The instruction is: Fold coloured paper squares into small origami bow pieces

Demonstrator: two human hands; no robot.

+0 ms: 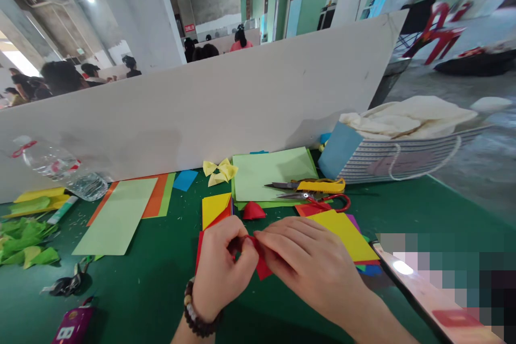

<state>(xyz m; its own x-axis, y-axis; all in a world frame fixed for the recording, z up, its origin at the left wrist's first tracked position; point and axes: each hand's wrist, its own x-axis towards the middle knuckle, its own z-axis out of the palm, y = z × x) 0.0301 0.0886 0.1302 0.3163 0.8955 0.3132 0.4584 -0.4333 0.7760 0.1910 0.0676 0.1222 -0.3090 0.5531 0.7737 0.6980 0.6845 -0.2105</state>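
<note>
My left hand (223,266), with a dark beaded bracelet (197,309) on its wrist, and my right hand (306,269) both pinch a small piece of red paper (263,269) low over the green table. Its folds are partly hidden by my fingers. Just beyond my hands sit a folded red paper piece (253,210) and a stack of coloured paper topped with yellow (215,210). A yellow square sheet (342,234) lies to the right. Farther off are a yellow paper bow (220,170), yellow-handled scissors (320,186) and red-handled scissors (322,203).
The green table (133,295) holds pale green paper sheets (115,216), green paper scraps (24,242) and a plastic bottle (60,166). A white board (193,113) stands along its far side, with people beyond. A striped bag (397,158) holding cream cloth stands at the back right.
</note>
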